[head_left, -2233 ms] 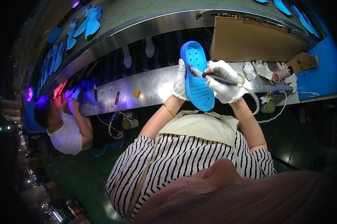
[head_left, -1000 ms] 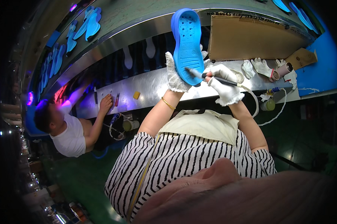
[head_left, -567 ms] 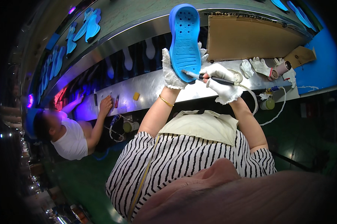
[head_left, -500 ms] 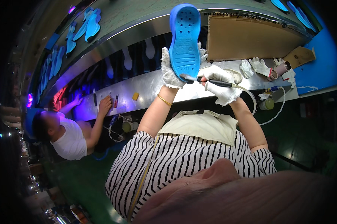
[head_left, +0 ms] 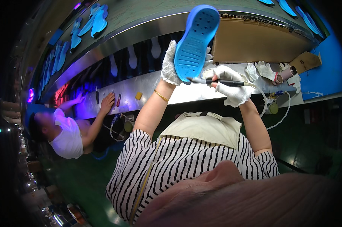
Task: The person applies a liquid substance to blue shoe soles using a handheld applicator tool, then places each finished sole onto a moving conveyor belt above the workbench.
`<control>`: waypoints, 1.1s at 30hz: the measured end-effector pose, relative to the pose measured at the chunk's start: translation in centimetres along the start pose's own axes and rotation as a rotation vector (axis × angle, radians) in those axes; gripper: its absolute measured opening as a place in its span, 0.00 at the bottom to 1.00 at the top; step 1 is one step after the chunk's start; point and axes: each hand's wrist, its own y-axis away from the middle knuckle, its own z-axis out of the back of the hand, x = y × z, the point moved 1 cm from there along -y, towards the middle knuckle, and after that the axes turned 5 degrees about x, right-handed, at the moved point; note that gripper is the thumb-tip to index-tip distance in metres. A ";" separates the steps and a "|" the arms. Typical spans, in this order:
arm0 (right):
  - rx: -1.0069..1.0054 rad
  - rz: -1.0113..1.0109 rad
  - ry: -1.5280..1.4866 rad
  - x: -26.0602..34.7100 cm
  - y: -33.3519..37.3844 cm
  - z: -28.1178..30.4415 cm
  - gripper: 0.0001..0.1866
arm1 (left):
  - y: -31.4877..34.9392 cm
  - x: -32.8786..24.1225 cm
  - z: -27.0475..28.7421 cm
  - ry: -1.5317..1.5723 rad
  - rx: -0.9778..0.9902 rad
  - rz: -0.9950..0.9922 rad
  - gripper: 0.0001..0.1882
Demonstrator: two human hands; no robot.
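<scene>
My left hand (head_left: 169, 66), in a white glove, is closed round a blue shoe sole (head_left: 195, 45). The sole stands up with its toe leaning to the right; small holes dot the toe and grooves cross the heel. Some gloved fingers show past its right edge. In my gloved right hand (head_left: 233, 90), with bare fingertips, is a brush (head_left: 227, 82) with a black handle. Its bristle end meets or nearly meets the sole's lower heel edge. A pale tube (head_left: 261, 96) runs from the back end of the brush.
A metal bench (head_left: 150, 89) runs across, with a yellow block (head_left: 139, 95) on it. Blue soles (head_left: 99, 20) lie on the belt beyond. A cardboard sheet (head_left: 254, 41), spare gloves (head_left: 265, 70) and a spool (head_left: 288, 72) are at right. A co-worker (head_left: 67, 134) sits at left.
The sole has tilted, its toe swinging to the right. My right hand and the brush have shifted slightly right and down, with the bristles still by the heel edge.
</scene>
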 end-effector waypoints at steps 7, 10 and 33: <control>0.070 0.330 0.375 0.4 -1.9 -0.5 0.10 | -1.2 -0.1 0.8 -0.064 -0.027 0.160 0.40; 0.100 0.235 0.339 -0.1 -2.2 -0.5 0.09 | -1.6 -0.4 1.2 -0.242 -0.211 0.204 0.32; 0.085 -0.081 0.099 2.3 -1.6 4.1 0.07 | -2.2 1.5 -0.4 -0.252 -0.161 0.514 0.35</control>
